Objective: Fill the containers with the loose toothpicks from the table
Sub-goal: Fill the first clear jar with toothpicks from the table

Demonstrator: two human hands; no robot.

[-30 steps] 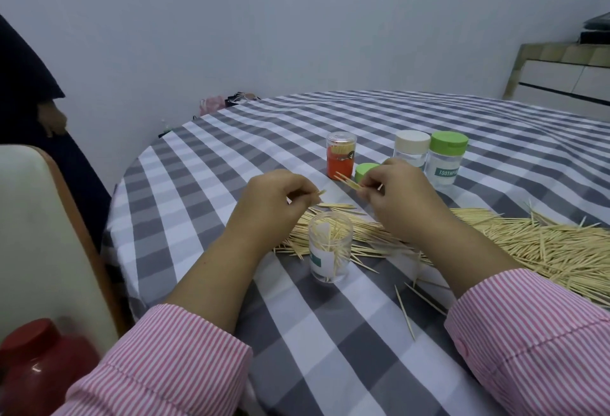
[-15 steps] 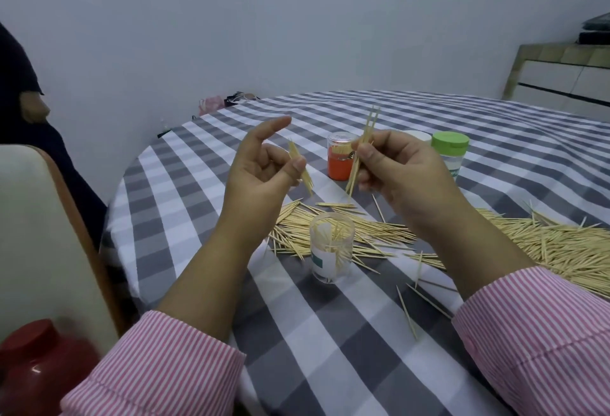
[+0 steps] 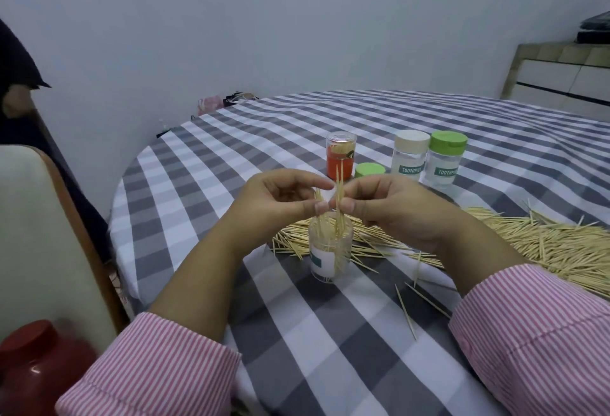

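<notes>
Head view: left hand (image 3: 280, 204) and right hand (image 3: 389, 211) each pinch toothpicks upright over open jar (image 3: 330, 250) (partly filled); big pile (image 3: 544, 244) left on table (image 3: 330, 333), early going

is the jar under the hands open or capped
Open: the clear jar has no lid, and toothpicks stick up out of its mouth.

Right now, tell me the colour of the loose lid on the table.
Green: the loose lid, head view.
</notes>
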